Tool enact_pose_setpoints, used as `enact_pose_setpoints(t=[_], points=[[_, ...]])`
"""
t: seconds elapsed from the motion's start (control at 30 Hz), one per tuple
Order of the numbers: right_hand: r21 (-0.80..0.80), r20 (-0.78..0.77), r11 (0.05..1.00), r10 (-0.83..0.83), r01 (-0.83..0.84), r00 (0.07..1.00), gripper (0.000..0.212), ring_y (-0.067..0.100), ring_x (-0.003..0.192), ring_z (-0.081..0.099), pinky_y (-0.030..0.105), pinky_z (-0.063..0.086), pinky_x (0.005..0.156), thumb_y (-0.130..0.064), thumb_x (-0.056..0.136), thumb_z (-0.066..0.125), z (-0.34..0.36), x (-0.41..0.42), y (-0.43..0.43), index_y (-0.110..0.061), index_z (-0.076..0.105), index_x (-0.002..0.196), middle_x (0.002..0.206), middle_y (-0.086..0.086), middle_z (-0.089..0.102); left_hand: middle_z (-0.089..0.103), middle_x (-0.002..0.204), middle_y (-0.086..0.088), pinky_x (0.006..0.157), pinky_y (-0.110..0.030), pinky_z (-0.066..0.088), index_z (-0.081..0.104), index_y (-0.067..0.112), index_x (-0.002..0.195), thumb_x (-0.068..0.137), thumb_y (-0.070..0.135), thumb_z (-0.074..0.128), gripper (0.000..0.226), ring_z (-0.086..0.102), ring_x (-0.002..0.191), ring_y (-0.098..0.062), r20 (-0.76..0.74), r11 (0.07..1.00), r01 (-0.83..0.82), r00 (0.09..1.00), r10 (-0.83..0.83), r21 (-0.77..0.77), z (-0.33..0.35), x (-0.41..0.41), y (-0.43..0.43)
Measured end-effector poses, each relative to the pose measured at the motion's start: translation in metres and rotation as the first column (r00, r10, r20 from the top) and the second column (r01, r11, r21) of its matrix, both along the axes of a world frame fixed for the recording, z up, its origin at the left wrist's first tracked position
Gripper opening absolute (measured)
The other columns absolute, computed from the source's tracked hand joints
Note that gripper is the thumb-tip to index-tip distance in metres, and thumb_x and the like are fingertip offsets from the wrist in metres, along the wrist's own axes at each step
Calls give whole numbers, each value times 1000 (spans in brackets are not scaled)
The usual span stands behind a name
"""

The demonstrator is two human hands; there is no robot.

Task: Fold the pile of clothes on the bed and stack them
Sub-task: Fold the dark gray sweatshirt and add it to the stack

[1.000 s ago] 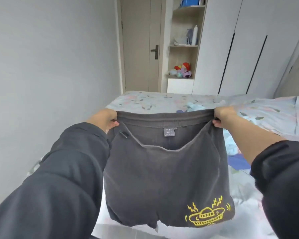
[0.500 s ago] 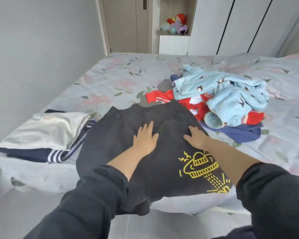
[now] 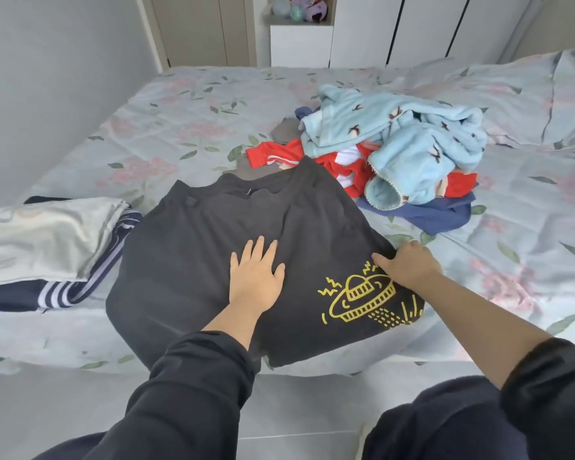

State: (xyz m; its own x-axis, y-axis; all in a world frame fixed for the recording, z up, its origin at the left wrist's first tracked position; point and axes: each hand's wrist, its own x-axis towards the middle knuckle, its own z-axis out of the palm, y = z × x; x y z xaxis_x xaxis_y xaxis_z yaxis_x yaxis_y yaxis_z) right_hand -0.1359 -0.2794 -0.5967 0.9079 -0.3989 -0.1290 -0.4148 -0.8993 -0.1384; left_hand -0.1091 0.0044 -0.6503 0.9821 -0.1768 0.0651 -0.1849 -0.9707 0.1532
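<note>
Dark grey shorts (image 3: 186, 260) with a yellow UFO print lie spread flat at the bed's near edge, waistband away from me. My left hand (image 3: 256, 277) presses flat on the middle of them, fingers straight. At the shorts' right edge, just above the print, my right hand (image 3: 409, 267) grips the fabric with curled fingers. Behind them is the unfolded pile: a light blue fleece garment (image 3: 405, 144) on top, a red one (image 3: 273, 154) and a navy one (image 3: 435, 214) under it. A folded stack (image 3: 47, 234), pale grey over navy with white stripes, sits at the left.
The floral bedsheet (image 3: 180, 127) covers the bed. A grey wall (image 3: 47, 61) runs along the left side. White wardrobe doors (image 3: 429, 28) and a shelf with toys stand beyond the bed. Grey floor tiles (image 3: 47, 410) lie below the bed's edge.
A second ago both hands held the shorts up by the waistband. The shorts now lie flat on the bed; my right hand has slid from their middle to the right edge and taken hold.
</note>
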Motion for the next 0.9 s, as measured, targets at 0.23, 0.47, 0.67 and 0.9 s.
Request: enact_pose_setpoints(t=[0.23, 0.47, 0.67, 0.9], points=[[746, -117, 650, 338, -141, 934, 29, 22, 102, 66, 38, 50, 95, -10, 82, 71, 47, -29, -9, -11, 64, 110, 106, 4, 72, 18, 159, 1, 119, -43, 7, 24, 26, 151, 102, 37, 27, 50, 11, 147, -17, 34, 993, -14, 999, 18, -114, 2, -2, 3], [953, -6, -299, -172, -47, 985, 26, 19, 79, 72, 33, 59, 71, -24, 98, 46, 69, -10, 23, -3, 62, 104, 90, 10, 74, 31, 155, 0, 119, -37, 5, 45, 19, 142, 101, 28, 40, 42, 19, 145, -14, 41, 918, -12, 999, 31, -397, 4, -1, 10], [991, 134, -21, 229, -133, 964, 64, 13, 125, 49, 31, 36, 104, -6, 83, 68, 25, -24, 29, -21, 42, 140, 138, -3, 51, 31, 154, 3, 118, -35, 3, 49, 20, 140, 102, 29, 38, 40, 18, 145, -11, -39, 854, -37, 999, 19, -519, 6, 1, 13], [995, 80, 68, -24, -79, 996, 16, 16, 102, 63, 28, 46, 94, -9, 90, 60, 13, -26, 50, -12, 67, 104, 105, -1, 71, 32, 154, 4, 118, -35, 3, 49, 21, 139, 102, 29, 38, 40, 18, 145, -10, -54, 851, -46, 998, 21, -523, 6, 2, 14]])
